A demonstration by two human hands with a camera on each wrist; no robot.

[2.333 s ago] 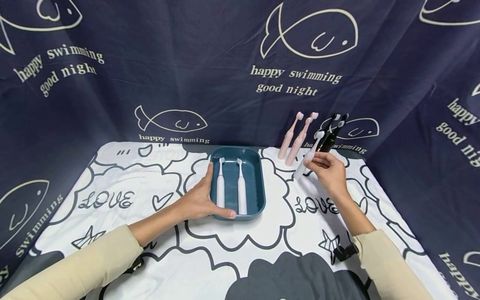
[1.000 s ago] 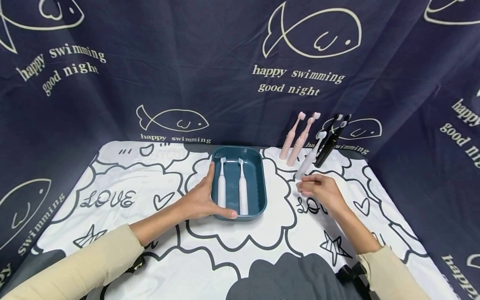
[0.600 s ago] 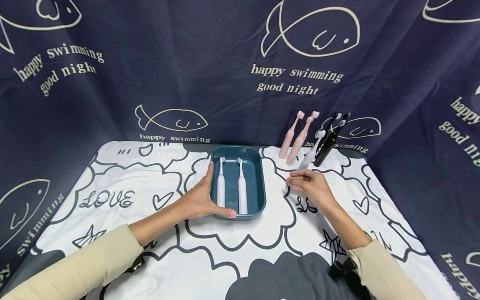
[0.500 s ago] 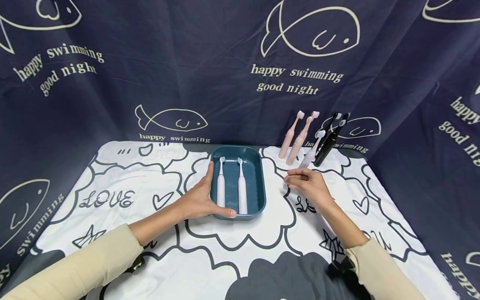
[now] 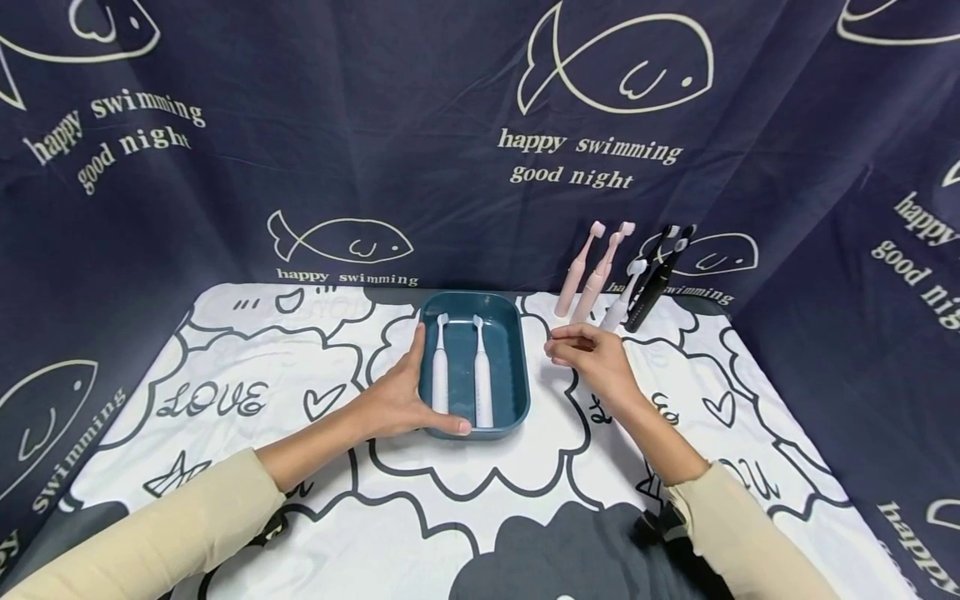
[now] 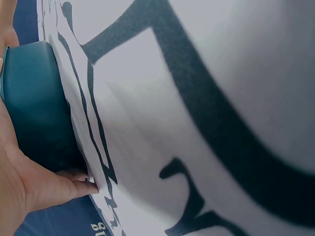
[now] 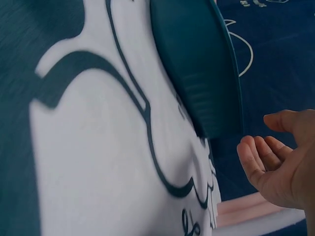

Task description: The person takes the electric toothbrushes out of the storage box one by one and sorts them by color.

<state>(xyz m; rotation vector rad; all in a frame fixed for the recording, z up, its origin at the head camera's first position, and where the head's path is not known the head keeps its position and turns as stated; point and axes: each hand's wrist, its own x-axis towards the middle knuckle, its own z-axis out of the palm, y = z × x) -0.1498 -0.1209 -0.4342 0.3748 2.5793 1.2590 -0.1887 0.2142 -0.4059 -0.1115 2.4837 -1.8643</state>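
A dark teal tray (image 5: pixel 517 367) stands mid-table with two white electric toothbrushes lying inside, one on the left (image 5: pixel 440 375) and one on the right (image 5: pixel 483 383). My left hand (image 5: pixel 397 400) holds the tray by its near left corner, thumb over the front rim and fingers along the left wall. Between the tray and the upright toothbrushes hovers my right hand (image 5: pixel 596 362), fingers loosely bent, thumb apart and nothing held. Just behind it a third white toothbrush (image 5: pixel 617 312) stands upright, its base hidden by the hand.
Pink toothbrushes (image 5: pixel 592 292) stand at the back right, beside black toothbrushes (image 5: pixel 651 292). A dark blue curtain (image 5: pixel 450 125) with fish prints rises behind the table. The white tablecloth (image 5: pixel 247 350) carries black line drawings.
My right hand has let go of the third white toothbrush, which stays standing, lowered toward its base, then moved left toward the tray. The left hand and tray have stayed put.
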